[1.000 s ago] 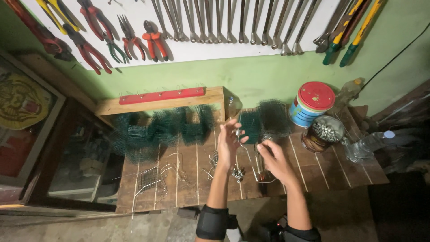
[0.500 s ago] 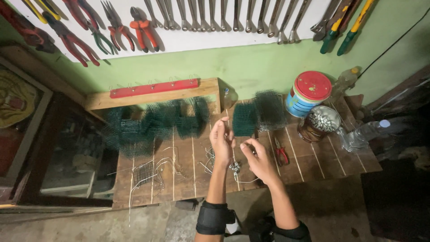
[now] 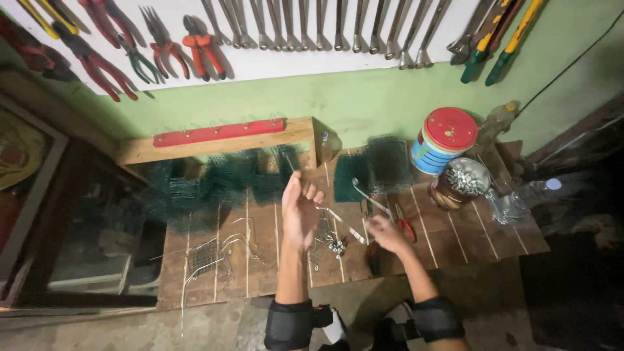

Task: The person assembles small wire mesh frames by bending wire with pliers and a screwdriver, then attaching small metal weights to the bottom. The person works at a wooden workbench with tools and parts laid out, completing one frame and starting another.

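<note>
1. Head view, wooden workbench [image 3: 455, 242] taken as landmark. Left hand [image 3: 300, 209] is raised above the bench's middle, palm open, fingers loosely spread; a thin wire strand [image 3: 335, 214] runs from its fingertips toward the right.
2. Right hand [image 3: 385, 233] sits low over the bench, right of the left hand, curled around a bent metal rod [image 3: 370, 195]. Whether the grip is firm cannot be told; the fingers are blurred.
3. Change against half a second ago: the two hands were close together over the wire work; now they are apart, the left lifted and opened, the right dropped toward the bench.
4. Judgement: the joint two-handed hold on the wire piece looks released, so the work is between grips, not mid-twist.
5. Small tangle of wire pieces [image 3: 328, 244] lies on the bench between the forearms.
6. Red-handled pliers [image 3: 404, 225] lie just right of the right hand.
7. Green mesh [image 3: 221, 185] covers the bench's back-left; red-lidded tin [image 3: 444, 140] and jar of screws [image 3: 465, 182] stand back-right.
</note>
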